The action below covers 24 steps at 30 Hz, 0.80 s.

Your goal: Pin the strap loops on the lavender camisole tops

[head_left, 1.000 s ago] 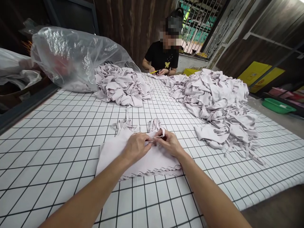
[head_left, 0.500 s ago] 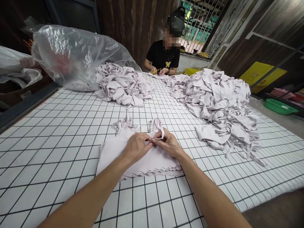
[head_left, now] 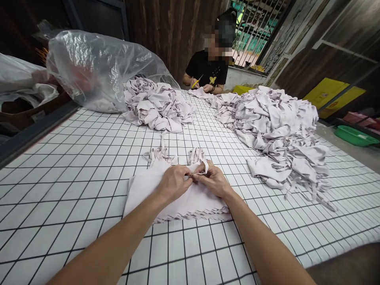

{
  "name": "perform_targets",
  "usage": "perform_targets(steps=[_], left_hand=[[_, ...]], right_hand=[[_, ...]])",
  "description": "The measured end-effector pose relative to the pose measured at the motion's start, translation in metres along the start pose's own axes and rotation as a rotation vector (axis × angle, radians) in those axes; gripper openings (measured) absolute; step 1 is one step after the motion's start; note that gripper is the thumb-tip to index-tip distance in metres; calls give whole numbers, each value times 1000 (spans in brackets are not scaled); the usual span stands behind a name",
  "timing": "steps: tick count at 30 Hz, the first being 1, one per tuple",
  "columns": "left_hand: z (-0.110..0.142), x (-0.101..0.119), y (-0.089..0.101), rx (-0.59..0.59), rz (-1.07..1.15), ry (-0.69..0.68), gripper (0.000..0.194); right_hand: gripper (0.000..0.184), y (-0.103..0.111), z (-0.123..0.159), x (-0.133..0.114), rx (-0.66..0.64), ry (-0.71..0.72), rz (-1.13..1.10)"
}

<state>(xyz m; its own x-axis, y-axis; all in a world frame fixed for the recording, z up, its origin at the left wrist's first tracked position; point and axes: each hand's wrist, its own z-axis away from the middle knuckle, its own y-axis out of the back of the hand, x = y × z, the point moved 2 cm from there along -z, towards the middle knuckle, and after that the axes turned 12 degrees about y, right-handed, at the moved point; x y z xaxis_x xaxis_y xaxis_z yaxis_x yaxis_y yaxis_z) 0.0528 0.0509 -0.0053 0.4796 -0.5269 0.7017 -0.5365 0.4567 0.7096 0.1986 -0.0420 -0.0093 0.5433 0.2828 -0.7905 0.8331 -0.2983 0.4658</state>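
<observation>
A flat stack of pale pinkish garments (head_left: 184, 204) lies in front of me, its layered edges showing along the near side. Bunched straps (head_left: 160, 155) stick out at its far left, with a second bunch right of it. Over the stack, my left hand (head_left: 175, 182) is closed, thumb and forefinger pinching the fabric strap. My right hand (head_left: 214, 180) pinches the same pale strap (head_left: 204, 168) close beside it, and a loop of it curls up over the fingers. The fingertips almost meet, and the exact spot between them is partly hidden.
A large heap of pale garments (head_left: 273, 122) covers the right of the grid-patterned table (head_left: 74, 190). A smaller heap (head_left: 157, 105) sits at the back beside a clear plastic bag (head_left: 103, 67). Across the table, a person (head_left: 208, 71) holds yellow-handled snips (head_left: 196, 83).
My view has shifted slightly, so everything appears a little further right. Both hands keep pinching the strap in nearly the same pose. The person opposite has raised the yellow snips.
</observation>
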Motion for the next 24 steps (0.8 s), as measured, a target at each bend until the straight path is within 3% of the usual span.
perform_targets(steps=[11,24], left_hand=[[1,1,2,-13,-4,-19,15],[-1,-2,-1,-21,30,-93,16]], right_hand=[[13,5,0,-2,-40,58,137],[16,16,-5,-11,-217,224,416]])
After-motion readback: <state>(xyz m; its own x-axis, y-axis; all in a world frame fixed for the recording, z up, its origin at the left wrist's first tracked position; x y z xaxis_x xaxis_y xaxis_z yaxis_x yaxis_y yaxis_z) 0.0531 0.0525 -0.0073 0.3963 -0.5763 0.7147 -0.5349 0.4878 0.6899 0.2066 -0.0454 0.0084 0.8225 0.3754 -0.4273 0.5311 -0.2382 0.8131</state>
